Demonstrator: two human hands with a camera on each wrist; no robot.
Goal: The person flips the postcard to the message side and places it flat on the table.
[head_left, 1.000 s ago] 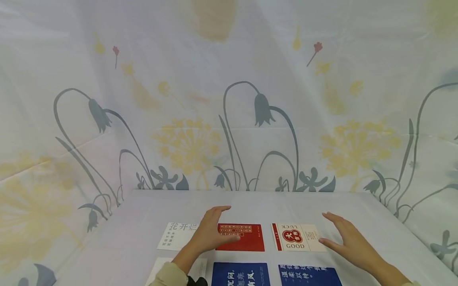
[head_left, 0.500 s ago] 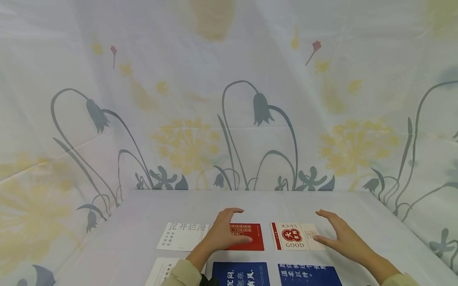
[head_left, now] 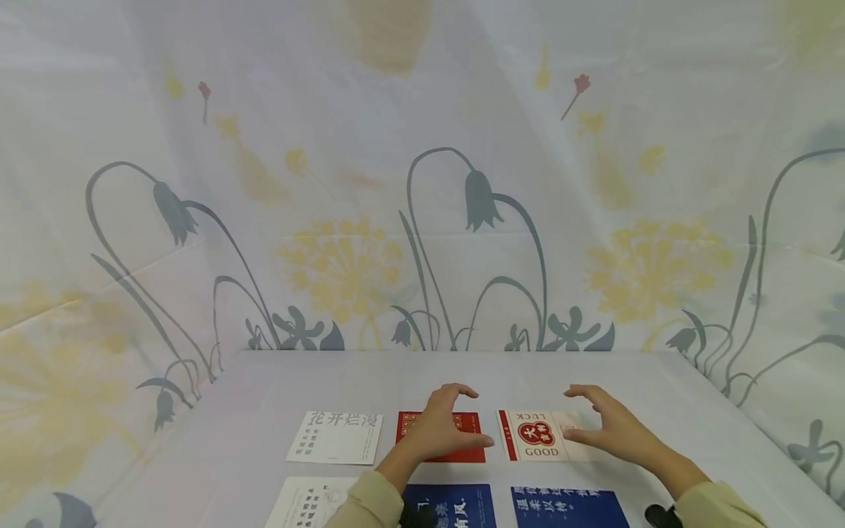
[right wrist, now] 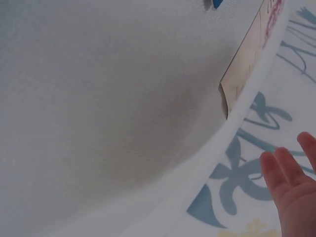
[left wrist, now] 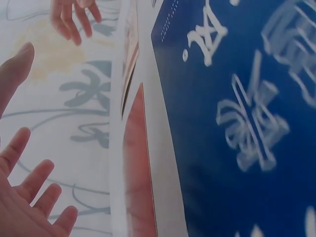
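My left hand (head_left: pixel 444 429) hovers over the red card (head_left: pixel 470 455), hiding part of it. Its fingers are loosely bent and apart from the thumb, with nothing between them. Over the right end of the cream GOOD LUCK card (head_left: pixel 518 440) is my right hand (head_left: pixel 610 429), held the same way and facing the left. In the left wrist view, the left hand (left wrist: pixel 24 207) appears at the left edge, beyond a large blue card (left wrist: pixel 207 123). The right wrist view has the right hand (right wrist: pixel 294 197) apart from the cream card (right wrist: pixel 242 69). Neither hand visibly grips anything.
A white card (head_left: pixel 337 440) lies at the back left of the white table (head_left: pixel 264 381). Along the front are a cream card (head_left: pixel 306 502) and two blue cards, one left (head_left: pixel 472 506) and one right (head_left: pixel 568 510). Flower-printed cloth (head_left: pixel 436 279) rises behind.
My left hand has moved right across the red card, uncovering the white card. My right hand has shifted left over the cream card, so the hands are closer together. The cards lie as before.
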